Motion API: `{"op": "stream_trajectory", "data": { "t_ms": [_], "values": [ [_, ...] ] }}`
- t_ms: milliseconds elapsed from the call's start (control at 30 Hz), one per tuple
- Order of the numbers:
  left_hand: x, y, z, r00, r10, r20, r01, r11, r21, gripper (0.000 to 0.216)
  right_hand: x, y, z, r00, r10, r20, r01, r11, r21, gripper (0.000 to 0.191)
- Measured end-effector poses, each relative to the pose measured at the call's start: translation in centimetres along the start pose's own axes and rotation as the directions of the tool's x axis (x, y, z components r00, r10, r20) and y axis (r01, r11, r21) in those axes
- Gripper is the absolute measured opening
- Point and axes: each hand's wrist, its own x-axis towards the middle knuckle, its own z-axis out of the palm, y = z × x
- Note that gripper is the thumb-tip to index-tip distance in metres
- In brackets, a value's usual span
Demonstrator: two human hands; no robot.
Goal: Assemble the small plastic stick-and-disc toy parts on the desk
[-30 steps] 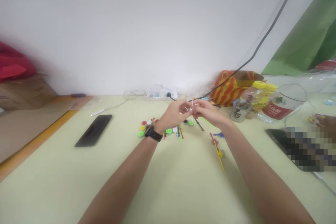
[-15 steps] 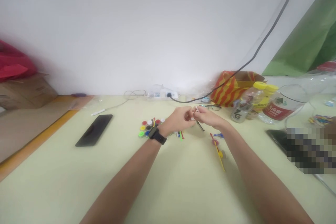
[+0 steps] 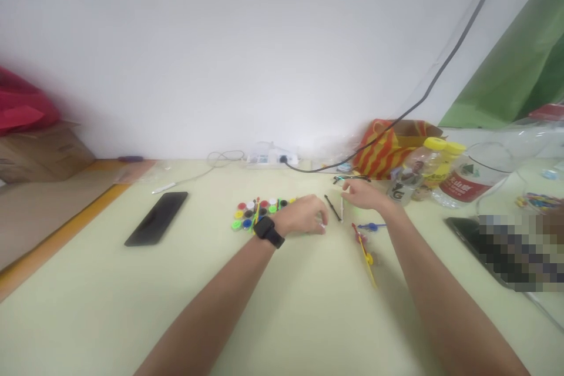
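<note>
My left hand [image 3: 308, 214], with a black watch [image 3: 268, 231] on its wrist, is closed low over the table around a small white piece [image 3: 323, 225], mostly hidden by the fingers. My right hand [image 3: 363, 195] pinches the top of a thin white plastic stick [image 3: 342, 210]. Beside that stick lies a black stick [image 3: 333, 207]. Nearer to me are a yellow stick with a round part [image 3: 368, 258] and a blue stick with a round part [image 3: 372, 227]. Several colored round discs [image 3: 247, 213] lie in rows left of my left hand, partly covered by it.
A black phone [image 3: 157, 218] lies at left. At the back are a power strip [image 3: 264, 158], glasses [image 3: 359, 178] and a striped bag [image 3: 374, 150]. Bottles [image 3: 462, 185] and a dark, partly blurred-out device [image 3: 469, 238] stand or lie at right. A cardboard box [image 3: 48, 153] is far left.
My hands, together before, have come apart. The left moved down toward the table and the right shifted to the right. The white stick now shows below my right fingers.
</note>
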Motion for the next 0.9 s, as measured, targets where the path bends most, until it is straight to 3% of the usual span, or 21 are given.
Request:
{"op": "stream_trajectory", "data": {
  "t_ms": [133,400,567,700,900],
  "values": [
    [-0.4,-0.3,-1.4,0.998,0.029,-0.05,-0.025,0.996,0.082,0.022,0.0,0.2,0.3,0.999,0.009,0.031,-0.008,0.999,-0.042,0.026],
    [-0.9,-0.9,-2.1,0.984,-0.067,-0.166,0.115,0.948,0.298,0.049,-0.2,-1.7,2.1,0.976,-0.191,0.102,0.189,0.981,0.036,0.033],
    [-0.8,-1.0,-1.7,0.986,-0.086,-0.141,0.125,0.947,0.296,0.034,0.1,-2.6,3.2,0.977,-0.207,0.047,0.207,0.978,0.011,0.048],
    [-0.9,-0.7,-1.7,0.988,-0.085,-0.131,0.12,0.951,0.286,0.023,0.2,-2.5,3.5,0.979,-0.204,0.023,0.204,0.979,-0.009,0.047],
    [-0.9,-0.7,-1.9,0.975,-0.107,-0.197,0.157,0.952,0.261,0.033,-0.7,-2.4,0.9,0.981,-0.191,-0.035,0.19,0.981,-0.04,0.032]
  ]
}}
